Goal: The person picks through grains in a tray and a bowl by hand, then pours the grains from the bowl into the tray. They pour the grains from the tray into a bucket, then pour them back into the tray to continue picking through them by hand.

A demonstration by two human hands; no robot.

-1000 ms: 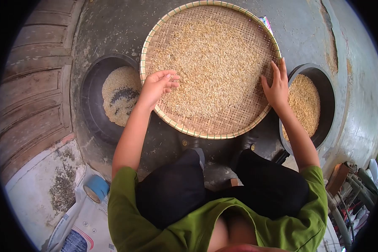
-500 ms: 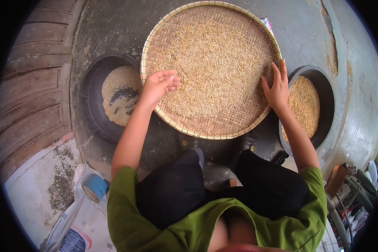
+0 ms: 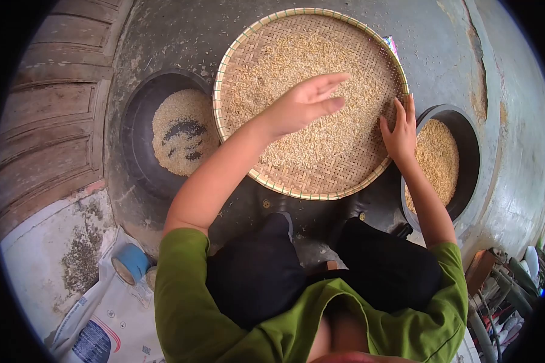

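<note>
A round woven tray [image 3: 321, 192] with a pale bamboo rim holds a spread layer of light brown grain [image 3: 309, 66]. Above the grain, near the tray's middle, is my left hand [image 3: 312, 103], fingers stretched out and thumb apart, with nothing visible in it. My right hand [image 3: 401, 130] rests at the tray's right edge with its fingers spread over the rim. To the left stands a dark basin [image 3: 140, 163] with paler grain [image 3: 178, 115] in it. At the right, another dark basin [image 3: 470, 163] contains yellowish grain [image 3: 433, 157].
Scattered grains lie on the grey concrete floor [image 3: 163, 36]. A colourful packet [image 3: 390, 43] lies behind the tray's right rim. A blue round container [image 3: 131, 264] and a white sack [image 3: 127, 323] are at lower left. A wooden door [image 3: 48, 121] borders the left; clutter stands at lower right.
My left hand has moved right from the tray's left edge to over its middle, and its fingers have straightened. My right hand stays at the rim.
</note>
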